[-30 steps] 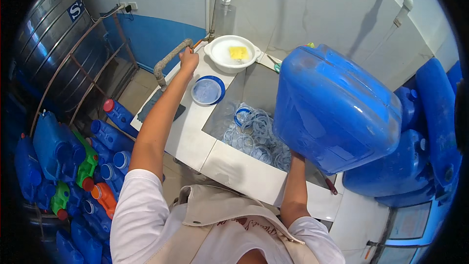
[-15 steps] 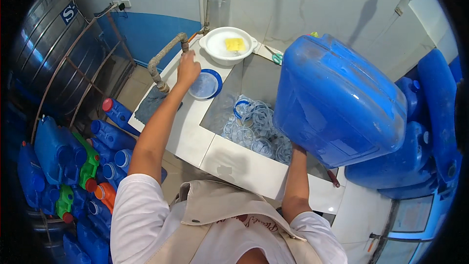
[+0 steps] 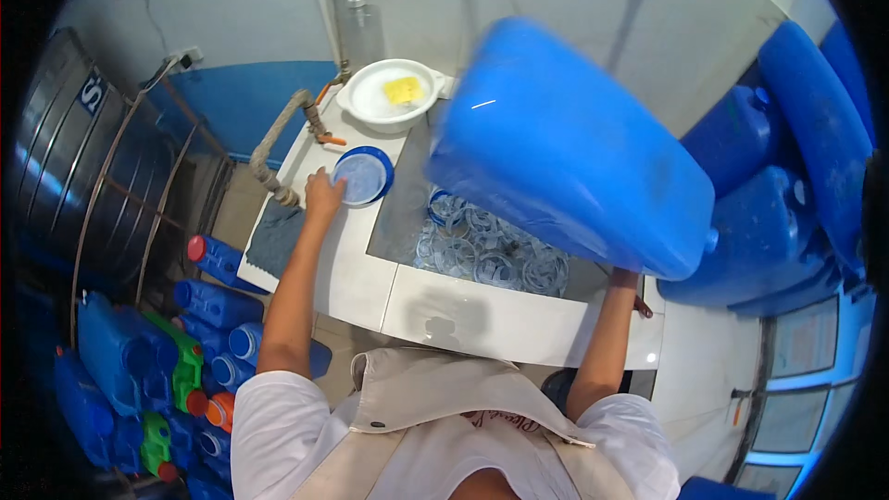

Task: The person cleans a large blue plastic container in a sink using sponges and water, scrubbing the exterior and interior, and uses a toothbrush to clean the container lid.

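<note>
Blue jug (image 3: pixel 574 143) in right hand (image 3: pixel 624 278); curled left hand (image 3: pixel 324 193) at dish (image 3: pixel 360 178).

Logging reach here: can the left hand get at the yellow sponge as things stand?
Probably yes: the left hand is at the shallow round dish, and the yellow sponge lies uncovered in the open white basin beyond; the orange-levered pipe looks left of the way.

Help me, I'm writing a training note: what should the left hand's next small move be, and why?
Probably a gentle grip on the left rim of the shallow round dish: the left hand has its fingertips at that rim, while the right hand is occupied under the tilted blue jerrycan, so only the left seems free.
</note>
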A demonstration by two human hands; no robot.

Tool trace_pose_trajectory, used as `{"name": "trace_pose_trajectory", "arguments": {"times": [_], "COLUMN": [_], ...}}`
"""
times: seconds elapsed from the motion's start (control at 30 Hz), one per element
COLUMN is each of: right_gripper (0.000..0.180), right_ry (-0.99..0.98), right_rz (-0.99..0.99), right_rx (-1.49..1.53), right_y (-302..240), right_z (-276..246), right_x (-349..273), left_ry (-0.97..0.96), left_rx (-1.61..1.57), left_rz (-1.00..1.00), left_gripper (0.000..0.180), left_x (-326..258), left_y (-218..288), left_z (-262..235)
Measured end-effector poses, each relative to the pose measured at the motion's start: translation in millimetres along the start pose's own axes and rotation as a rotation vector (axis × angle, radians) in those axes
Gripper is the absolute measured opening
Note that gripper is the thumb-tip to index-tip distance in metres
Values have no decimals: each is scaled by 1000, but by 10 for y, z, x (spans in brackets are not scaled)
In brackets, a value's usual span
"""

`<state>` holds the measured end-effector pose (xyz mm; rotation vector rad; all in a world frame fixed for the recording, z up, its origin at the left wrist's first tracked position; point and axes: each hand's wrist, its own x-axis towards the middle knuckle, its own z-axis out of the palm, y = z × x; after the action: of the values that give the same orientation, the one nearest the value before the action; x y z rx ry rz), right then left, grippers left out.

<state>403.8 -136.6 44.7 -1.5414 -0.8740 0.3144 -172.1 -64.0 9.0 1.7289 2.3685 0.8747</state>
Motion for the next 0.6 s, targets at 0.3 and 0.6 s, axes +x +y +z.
{"name": "trace_pose_trajectory", "arguments": {"times": [0.3, 0.6], "right_gripper": [21, 25], "right_ry": [39, -300], "right_rz": [-499, -588], "right_rx": [-676, -1204], "right_y": [-894, -1104], "right_z": [450, 866], "right_x": [-324, -1089], "left_ry": [-262, -86], "left_rx": [-586, -665], "left_rz": [-292, -81], "left_gripper": [22, 19], "left_x": [222, 320], "left_y": [-206, 710], "left_z": [58, -663]}}
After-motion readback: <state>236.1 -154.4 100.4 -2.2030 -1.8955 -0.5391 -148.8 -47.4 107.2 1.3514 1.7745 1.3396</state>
